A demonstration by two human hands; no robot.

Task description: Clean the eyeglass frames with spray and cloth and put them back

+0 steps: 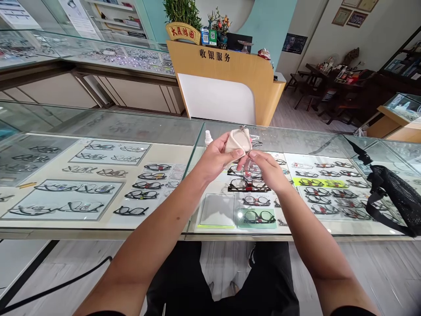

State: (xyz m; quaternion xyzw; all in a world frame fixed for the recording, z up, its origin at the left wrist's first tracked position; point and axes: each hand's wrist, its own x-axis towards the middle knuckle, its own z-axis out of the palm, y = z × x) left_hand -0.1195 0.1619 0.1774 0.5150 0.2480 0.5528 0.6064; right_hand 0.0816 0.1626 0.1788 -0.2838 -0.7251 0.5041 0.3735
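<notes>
Above the glass counter, my left hand [215, 156] is closed on a cream cleaning cloth [234, 142], its thumb pressing the front. The cloth is folded around one round lens of a thin-rimmed pair of eyeglasses [242, 139]. My right hand [267, 169] pinches the eyeglasses on the right side, fingertips close to the cloth's lower edge. Fingers and cloth hide much of the frame. Just behind my left hand stands a small white spray bottle [208, 138], partly covered by it.
Under the counter's glass top [164, 149] lie rows of eyeglasses [258, 217] and a white tray pad [217, 210]. A black mesh bag [393, 193] with a strap rests at the right end. Beyond stands a wooden cashier desk [226, 66]. A black cable [66, 283] runs at lower left.
</notes>
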